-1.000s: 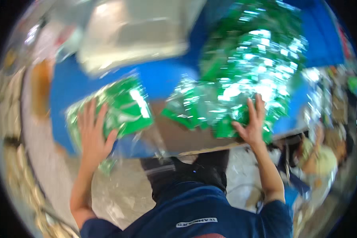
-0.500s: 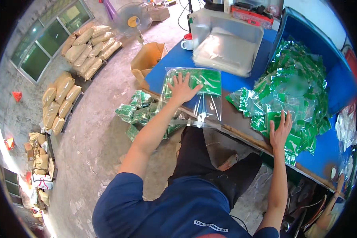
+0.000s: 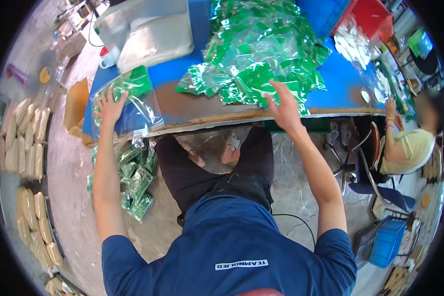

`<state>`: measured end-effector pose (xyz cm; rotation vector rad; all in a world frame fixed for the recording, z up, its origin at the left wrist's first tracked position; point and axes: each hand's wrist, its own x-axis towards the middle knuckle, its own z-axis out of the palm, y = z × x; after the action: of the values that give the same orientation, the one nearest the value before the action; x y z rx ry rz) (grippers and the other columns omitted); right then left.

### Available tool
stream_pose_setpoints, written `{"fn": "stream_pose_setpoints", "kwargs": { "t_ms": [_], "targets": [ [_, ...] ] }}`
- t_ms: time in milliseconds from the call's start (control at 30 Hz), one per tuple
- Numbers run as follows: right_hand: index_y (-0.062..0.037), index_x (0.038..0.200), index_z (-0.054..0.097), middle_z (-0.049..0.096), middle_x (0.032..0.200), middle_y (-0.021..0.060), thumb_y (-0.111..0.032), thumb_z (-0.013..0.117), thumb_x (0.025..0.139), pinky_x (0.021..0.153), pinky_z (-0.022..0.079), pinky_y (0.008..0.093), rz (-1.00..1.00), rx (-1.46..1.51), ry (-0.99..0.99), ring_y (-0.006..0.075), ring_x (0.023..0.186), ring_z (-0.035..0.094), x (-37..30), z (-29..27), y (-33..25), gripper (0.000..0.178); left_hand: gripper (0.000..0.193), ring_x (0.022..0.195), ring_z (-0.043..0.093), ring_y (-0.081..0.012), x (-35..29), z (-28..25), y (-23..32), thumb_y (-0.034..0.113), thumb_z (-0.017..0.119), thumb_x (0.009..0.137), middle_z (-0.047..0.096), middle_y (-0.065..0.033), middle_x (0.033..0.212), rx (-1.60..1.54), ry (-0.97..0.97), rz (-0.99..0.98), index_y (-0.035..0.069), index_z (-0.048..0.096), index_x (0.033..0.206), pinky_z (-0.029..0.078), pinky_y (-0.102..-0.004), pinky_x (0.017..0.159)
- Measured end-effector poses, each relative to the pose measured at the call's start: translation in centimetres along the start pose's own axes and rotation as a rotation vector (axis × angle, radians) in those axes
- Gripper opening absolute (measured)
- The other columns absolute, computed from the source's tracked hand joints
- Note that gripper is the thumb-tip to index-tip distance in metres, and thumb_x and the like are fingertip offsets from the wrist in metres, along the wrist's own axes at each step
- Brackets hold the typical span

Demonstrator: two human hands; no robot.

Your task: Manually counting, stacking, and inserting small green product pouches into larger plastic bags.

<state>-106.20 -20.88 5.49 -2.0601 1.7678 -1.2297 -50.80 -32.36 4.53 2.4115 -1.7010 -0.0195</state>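
My left hand (image 3: 110, 106) lies with spread fingers on a large clear plastic bag (image 3: 145, 111) at the left front of the table. Green packets (image 3: 139, 81) show inside the bag's far end. On the right, my right hand (image 3: 284, 109) reaches to the front of a big heap of green and clear packets (image 3: 261, 42). Its thumb and forefinger are apart, with the fingertips over a green packet (image 3: 255, 78). Whether they touch that packet I cannot tell.
A clear bin (image 3: 106, 22) with a stack of clear bags (image 3: 155, 42) stands behind, beside a white mug (image 3: 107, 60). Filled green packets (image 3: 135, 182) lie on the floor below the table's left end. Another person (image 3: 407, 148) sits at the right.
My view has swung to the right, bringing the seated person and white pieces into sight. My left hand stays on the bag; my right hand has lifted and shifted along the heap's front edge.
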Motion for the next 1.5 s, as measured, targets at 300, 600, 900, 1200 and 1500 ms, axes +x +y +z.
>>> {"fn": "stream_pose_setpoints", "kwargs": {
  "t_ms": [300, 600, 900, 1200, 1500],
  "targets": [
    [-0.0064, 0.144, 0.045, 0.038, 0.154, 0.0182, -0.040, 0.076, 0.083, 0.117, 0.024, 0.0572, -0.202, -0.409, -0.223, 0.0380, 0.145, 0.031, -5.2, 3.3, -0.4, 0.076, 0.025, 0.094, 0.066, -0.0124, -24.5, 0.7, 15.5, 0.012, 0.073, 0.091, 0.071, -0.0052, 0.102, -1.252, -0.379, 0.344, 0.001, 0.068, 0.113, 0.052, -0.0282, 0.088],
    [-0.0015, 0.111, 0.068, 0.067, 0.101, 0.0119, -0.010, 0.067, 0.094, 0.079, 0.050, 0.0301, 0.495, 0.911, -0.093, 0.0150, 0.088, 0.063, -7.3, 5.3, -8.3, 0.019, 0.037, 0.114, 0.062, -0.0191, -28.2, 5.7, 22.6, 0.017, 0.067, 0.097, 0.065, -0.0084, 0.126, -1.991, -0.841, -0.050, 0.001, 0.058, 0.130, 0.048, -0.0355, 0.098],
    [0.0012, 0.136, 0.046, 0.043, 0.143, 0.0286, -0.043, 0.080, 0.077, 0.111, 0.034, 0.0566, -0.154, -0.280, -0.136, 0.0473, 0.136, 0.038, -2.2, 6.9, -4.4, 0.081, 0.034, 0.102, 0.068, -0.0214, -26.6, 4.2, 17.7, 0.009, 0.067, 0.094, 0.068, -0.0103, 0.115, -1.823, -0.699, -0.206, -0.001, 0.057, 0.125, 0.056, -0.0388, 0.092],
    [-0.0003, 0.122, 0.060, 0.068, 0.110, 0.0073, -0.007, 0.057, 0.100, 0.090, 0.049, 0.0307, 0.409, 1.124, 0.344, 0.0167, 0.102, 0.063, -6.6, 8.3, -8.9, 0.024, 0.049, 0.120, 0.059, -0.0295, -26.5, 5.0, 17.7, 0.014, 0.071, 0.091, 0.061, -0.0116, 0.129, -2.149, -1.206, -0.459, 0.005, 0.050, 0.134, 0.047, -0.0497, 0.107],
    [-0.0036, 0.142, 0.048, 0.051, 0.142, 0.0201, -0.044, 0.082, 0.077, 0.112, 0.037, 0.0489, -0.051, -0.214, 0.071, 0.0404, 0.133, 0.046, -7.0, -3.2, 1.3, 0.084, 0.037, 0.117, 0.061, -0.0226, -26.5, 9.1, 17.7, 0.007, 0.069, 0.093, 0.064, -0.0071, 0.123, -2.041, -1.165, -0.509, 0.007, 0.057, 0.127, 0.053, -0.0428, 0.099]
  ]
}}
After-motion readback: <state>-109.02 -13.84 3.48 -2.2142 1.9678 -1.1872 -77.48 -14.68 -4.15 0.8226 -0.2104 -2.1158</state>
